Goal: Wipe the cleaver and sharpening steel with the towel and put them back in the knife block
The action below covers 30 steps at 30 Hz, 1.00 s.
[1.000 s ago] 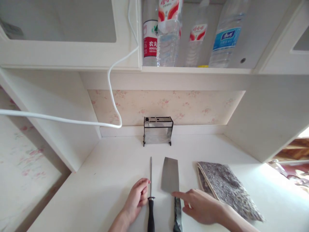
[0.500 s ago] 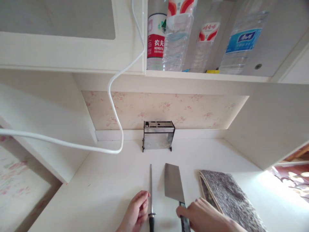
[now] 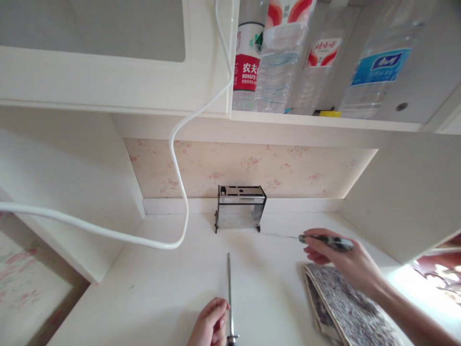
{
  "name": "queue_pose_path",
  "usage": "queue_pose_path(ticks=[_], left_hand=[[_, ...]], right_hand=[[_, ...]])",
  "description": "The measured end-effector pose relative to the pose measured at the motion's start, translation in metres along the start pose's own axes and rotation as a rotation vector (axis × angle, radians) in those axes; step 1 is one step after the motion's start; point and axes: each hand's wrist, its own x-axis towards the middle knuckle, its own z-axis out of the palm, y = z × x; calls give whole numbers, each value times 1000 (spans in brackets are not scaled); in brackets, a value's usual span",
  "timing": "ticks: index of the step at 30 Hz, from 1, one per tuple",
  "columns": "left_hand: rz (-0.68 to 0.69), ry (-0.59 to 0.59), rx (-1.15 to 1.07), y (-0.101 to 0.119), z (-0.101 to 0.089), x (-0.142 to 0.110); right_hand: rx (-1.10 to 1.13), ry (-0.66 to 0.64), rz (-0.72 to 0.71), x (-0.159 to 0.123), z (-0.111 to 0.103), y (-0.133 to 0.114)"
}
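Observation:
My right hand [image 3: 340,257] is wrapped around the dark handle of a cleaver [image 3: 279,235], raised above the counter at the right. The blade is turned nearly edge-on and shows only as a faint thin line pointing left, close to the front of the knife block [image 3: 239,216]. On the counter a sharpening steel [image 3: 230,293] lies with its tip away from me, its handle mostly cut off by the bottom edge. Beside its rod on the left, my left hand [image 3: 211,324] rests with curled fingers. Its fingertips are very near the rod; I see nothing inside them.
A folded grey speckled cloth [image 3: 353,305] lies on the white counter [image 3: 162,288] below my right forearm. A white cable [image 3: 178,173] hangs in front at the left. Overhead, a cabinet shelf [image 3: 324,121] carries several plastic bottles [image 3: 279,72]. Side panels flank the counter.
My right hand has lifted the cleaver up and to the right, turning its blade from broad side to edge-on, pointing left. My left hand stays beside the steel. The view has shifted slightly.

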Motion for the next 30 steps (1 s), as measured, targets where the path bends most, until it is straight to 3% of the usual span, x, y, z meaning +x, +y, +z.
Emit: queue_pose_path(ticks=[5, 11, 22, 30], left_hand=[[-7, 14, 8, 1, 2, -1], [10, 17, 16, 1, 1, -2], [22, 51, 57, 6, 5, -2], [21, 85, 104, 1, -1, 7]], right_hand=[[210, 91, -157, 41, -21, -57], [326, 25, -212, 89, -13, -95], [235, -99, -103, 134, -3, -88], [157, -48, -92, 158, -8, -86]])
